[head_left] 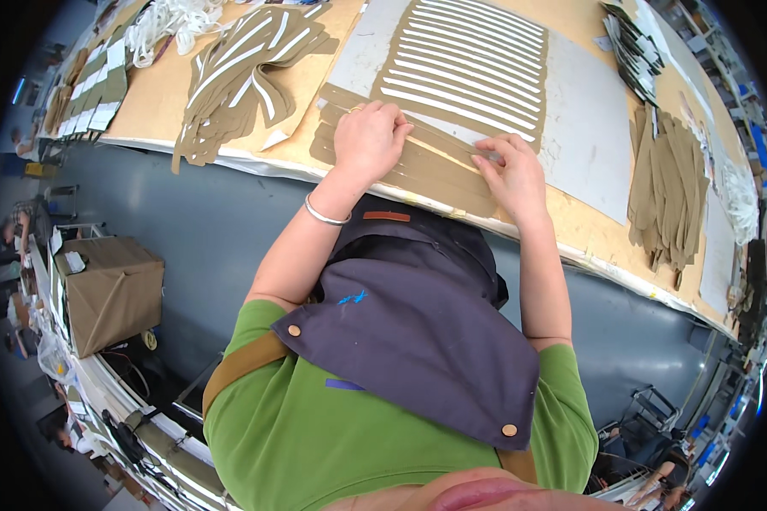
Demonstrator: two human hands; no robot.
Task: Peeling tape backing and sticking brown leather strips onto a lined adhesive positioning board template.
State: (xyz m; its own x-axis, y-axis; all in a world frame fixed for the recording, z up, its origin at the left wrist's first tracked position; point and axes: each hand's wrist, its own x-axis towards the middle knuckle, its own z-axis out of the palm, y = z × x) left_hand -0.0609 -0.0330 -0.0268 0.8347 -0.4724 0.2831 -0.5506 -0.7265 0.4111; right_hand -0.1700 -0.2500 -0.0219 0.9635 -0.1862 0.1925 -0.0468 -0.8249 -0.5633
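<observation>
Across the front of the worktable, a long brown fabric strip (pixel 439 139) stretches between my two hands. My left hand (pixel 371 138) is closed at its left part, fingers curled down and pinching. At the strip's right end my right hand (pixel 515 173) is closed too, thumb and fingertips pinched together. Just below lie more brown fabric strips (pixel 430 177), along the table's edge. Beyond my hands, several brown pieces with white bands (pixel 464 72) overlap in neat rows on a grey board (pixel 584 128).
A loose pile of brown-and-white strips (pixel 245 72) lies at the left, with white tape (pixel 169 24) behind it. Bundled brown strips (pixel 669 187) lie at the right, near dark pieces (pixel 632 53). A brown covered box (pixel 113 289) stands at the lower left.
</observation>
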